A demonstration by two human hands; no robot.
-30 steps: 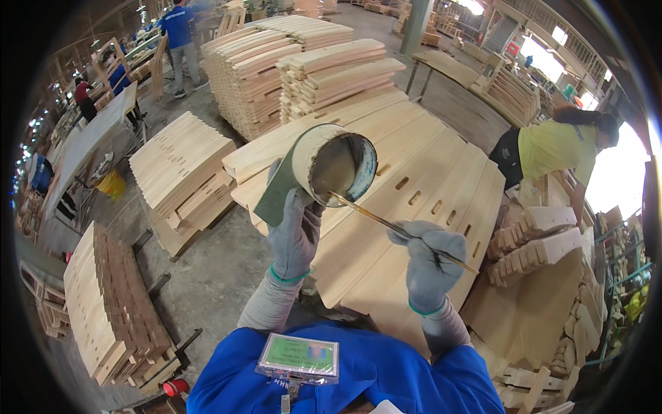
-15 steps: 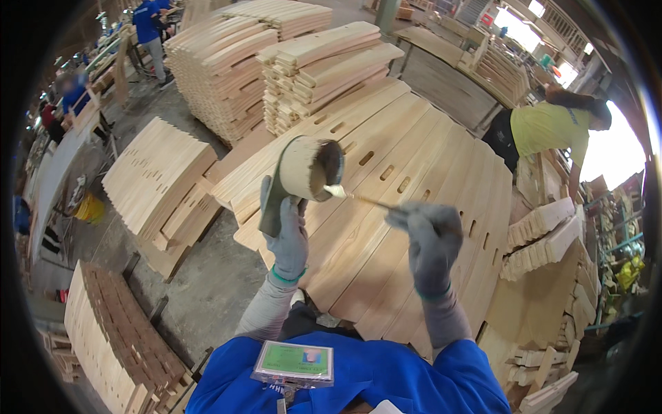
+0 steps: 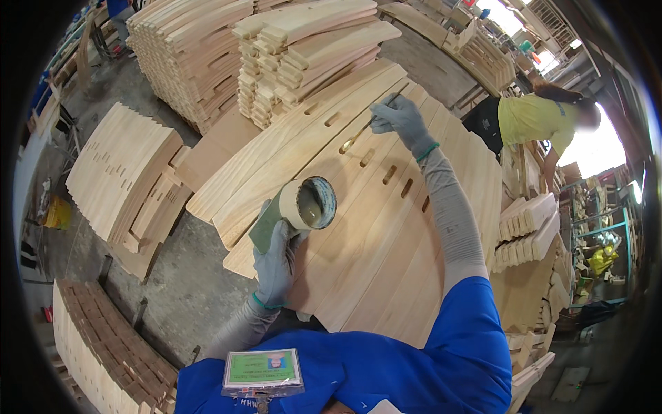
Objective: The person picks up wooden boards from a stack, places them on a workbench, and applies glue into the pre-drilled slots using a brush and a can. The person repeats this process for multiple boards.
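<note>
In a grey glove, my left hand point(image 3: 276, 265) is closed round a round, cream-coloured pot point(image 3: 293, 205) with a stained rim and a greyish layer inside. A stiff dull-green piece point(image 3: 263, 231) sits between that hand and the pot. The pot is tilted, its mouth toward the upper right. My right hand point(image 3: 401, 119), also gloved, pinches a thin stick point(image 3: 365, 126) with a pale, shiny tip. That tip is at an oval slot point(image 3: 345, 147) in one of the pale wooden boards point(image 3: 372, 228) laid side by side before me.
Tall stacks of shaped boards point(image 3: 310, 58) stand beyond the work surface. Lower stacks point(image 3: 121, 165) are on the left, above a grey floor point(image 3: 183, 259). At the right a person in a yellow shirt point(image 3: 534, 121) bends over wood pieces point(image 3: 527, 224).
My right hand has moved away from the pot, up and forward, taking the stick's tip from the pot's mouth to a board slot. The pot has come lower, its mouth now facing me more.
</note>
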